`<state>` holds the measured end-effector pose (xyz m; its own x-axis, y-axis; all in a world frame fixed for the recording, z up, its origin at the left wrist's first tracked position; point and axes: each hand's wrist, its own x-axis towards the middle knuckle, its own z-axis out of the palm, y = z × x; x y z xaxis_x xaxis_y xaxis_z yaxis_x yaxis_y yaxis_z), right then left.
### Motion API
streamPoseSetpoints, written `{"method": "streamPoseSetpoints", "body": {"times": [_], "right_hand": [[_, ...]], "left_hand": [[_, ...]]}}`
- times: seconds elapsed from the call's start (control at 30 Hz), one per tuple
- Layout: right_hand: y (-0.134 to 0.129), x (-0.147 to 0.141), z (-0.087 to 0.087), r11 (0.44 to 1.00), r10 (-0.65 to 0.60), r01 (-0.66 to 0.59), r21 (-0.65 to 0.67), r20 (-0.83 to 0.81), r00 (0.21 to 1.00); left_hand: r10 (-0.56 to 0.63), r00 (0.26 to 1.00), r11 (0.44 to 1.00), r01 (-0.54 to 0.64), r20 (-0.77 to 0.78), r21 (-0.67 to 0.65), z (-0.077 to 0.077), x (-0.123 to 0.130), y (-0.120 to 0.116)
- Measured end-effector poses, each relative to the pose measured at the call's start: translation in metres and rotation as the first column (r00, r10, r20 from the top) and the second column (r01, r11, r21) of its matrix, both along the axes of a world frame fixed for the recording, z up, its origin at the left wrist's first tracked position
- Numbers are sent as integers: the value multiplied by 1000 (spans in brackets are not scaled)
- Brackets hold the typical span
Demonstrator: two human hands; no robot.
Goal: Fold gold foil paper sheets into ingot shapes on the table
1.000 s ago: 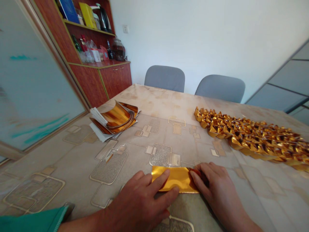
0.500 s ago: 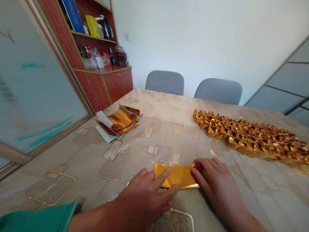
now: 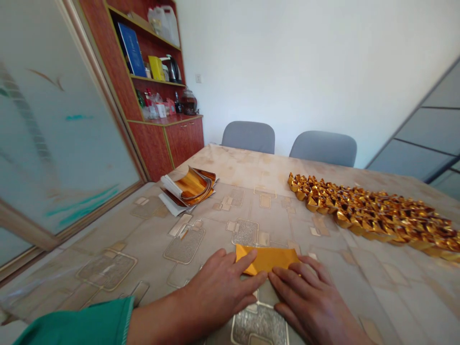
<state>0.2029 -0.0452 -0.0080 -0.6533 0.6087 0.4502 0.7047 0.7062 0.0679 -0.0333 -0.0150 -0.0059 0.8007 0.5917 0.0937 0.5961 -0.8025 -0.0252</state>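
Note:
A narrow folded strip of gold foil paper [image 3: 275, 259] lies on the patterned tablecloth at the lower middle. My left hand [image 3: 224, 282] rests at its left end, index finger on top and thumb near the front edge, with the fingers apart. Over the right end lies my right hand [image 3: 311, 292], its fingers spread along the front edge and right corner. The strip's right corner is partly hidden beneath those fingers.
A curved stack of gold foil sheets [image 3: 194, 187] sits at the back left of the table [image 3: 247, 163]. Rows of folded gold pieces [image 3: 373, 208] cover the right side. Two grey chairs [image 3: 247, 136] stand behind, beside a red cabinet [image 3: 151, 143].
My right hand has moved from gripping the strip's right end to lying flatter along its front edge. The strip's right end now looks angled. The view has tilted up slightly.

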Motion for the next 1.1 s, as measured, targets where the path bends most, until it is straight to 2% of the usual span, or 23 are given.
{"method": "streamPoseSetpoints", "body": {"times": [0.27,0.5,0.6,0.7,0.83,1.0,1.1], "right_hand": [[2,6,0,986,-44,46,-160,15,999],[1,4,11,968,-37,34,-249,-7,999],[-1,1,15,960,-30,27,-278,-5,1000],[-3,-3,14,953,-33,40,-301,29,999],[-4,-6,12,949,-37,48,-313,41,998],[-1,6,21,930,-54,51,-364,3,999],[1,21,29,936,-71,65,-346,-5,997]], "left_hand": [[-84,996,995,84,5,51,2,-20,5],[-60,998,996,60,7,67,9,-54,-5],[-71,996,995,67,58,80,8,-48,-6],[-88,991,994,81,100,77,9,-30,-2],[-87,992,996,88,91,-8,10,-12,2],[-82,994,997,83,70,-7,5,-13,4],[-100,991,995,98,90,29,2,-13,7]]}}
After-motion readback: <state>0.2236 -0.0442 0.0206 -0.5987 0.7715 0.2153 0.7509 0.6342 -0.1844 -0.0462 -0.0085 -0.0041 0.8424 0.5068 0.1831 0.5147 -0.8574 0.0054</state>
